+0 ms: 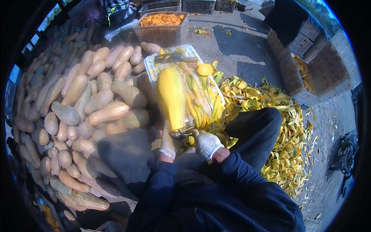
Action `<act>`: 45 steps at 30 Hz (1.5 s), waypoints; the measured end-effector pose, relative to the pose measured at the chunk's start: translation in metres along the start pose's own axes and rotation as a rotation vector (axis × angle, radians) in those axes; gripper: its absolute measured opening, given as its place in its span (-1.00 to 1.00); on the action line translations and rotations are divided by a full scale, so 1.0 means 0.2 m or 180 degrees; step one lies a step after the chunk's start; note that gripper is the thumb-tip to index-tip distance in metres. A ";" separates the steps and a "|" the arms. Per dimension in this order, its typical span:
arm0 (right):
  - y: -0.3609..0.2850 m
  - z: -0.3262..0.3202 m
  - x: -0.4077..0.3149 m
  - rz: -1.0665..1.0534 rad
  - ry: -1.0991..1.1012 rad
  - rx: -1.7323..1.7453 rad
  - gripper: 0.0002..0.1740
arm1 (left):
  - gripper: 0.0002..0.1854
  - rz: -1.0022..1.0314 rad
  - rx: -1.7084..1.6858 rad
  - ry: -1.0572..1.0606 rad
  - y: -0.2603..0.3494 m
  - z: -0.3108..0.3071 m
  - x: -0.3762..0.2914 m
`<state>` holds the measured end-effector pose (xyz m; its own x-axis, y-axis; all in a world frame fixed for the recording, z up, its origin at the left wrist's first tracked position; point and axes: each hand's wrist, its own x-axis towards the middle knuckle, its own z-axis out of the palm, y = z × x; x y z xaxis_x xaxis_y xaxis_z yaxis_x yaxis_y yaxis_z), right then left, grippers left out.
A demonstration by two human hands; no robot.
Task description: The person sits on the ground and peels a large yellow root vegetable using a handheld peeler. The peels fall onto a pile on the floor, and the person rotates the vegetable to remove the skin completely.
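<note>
A long peeled yellow squash point(171, 95) lies lengthwise over a white plastic crate point(188, 50). My left hand point(167, 142), in a knitted glove, is at the squash's near end, on its left side; its fingers are partly hidden. My right hand point(206, 144), gloved too, is closed around the handle of a peeler point(183, 132), whose metal head is against the near end of the squash. Strips of peel point(201, 98) cover the crate right of the squash. At its far side lie a knife point(174, 59) and a cut yellow squash piece point(205, 69).
Unpeeled squashes point(108, 113) are heaped at the left. A large pile of peelings point(278, 124) lies at the right, beside my bent knee. Beyond the crate stands a bin of orange pulp point(162, 19). Plastic crates point(298, 78) stand at the far right.
</note>
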<state>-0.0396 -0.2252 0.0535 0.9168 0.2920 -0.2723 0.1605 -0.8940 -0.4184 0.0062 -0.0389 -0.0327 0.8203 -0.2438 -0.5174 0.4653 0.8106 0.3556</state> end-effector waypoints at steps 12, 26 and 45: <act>-0.05 -0.77 1.27 -0.0451 0.0376 -0.0841 -0.60 | -0.39 -0.0020 -0.0108 0.0030 -0.01 -0.08 0.09; -0.08 -0.13 0.50 -0.0703 0.1064 -0.0985 -0.61 | -0.39 -0.0095 -0.0312 -0.0308 -0.01 -0.11 0.09; -0.07 -0.10 0.34 -0.0116 0.1096 -0.0474 -0.52 | -0.41 -0.0431 -0.0715 -0.1555 0.00 -0.18 0.16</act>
<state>0.0275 -0.2005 0.0579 0.9747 0.2157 0.0584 0.2234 -0.9321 -0.2850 0.0204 -0.0275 -0.0767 0.8419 -0.5290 -0.1068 0.5387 0.8355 0.1086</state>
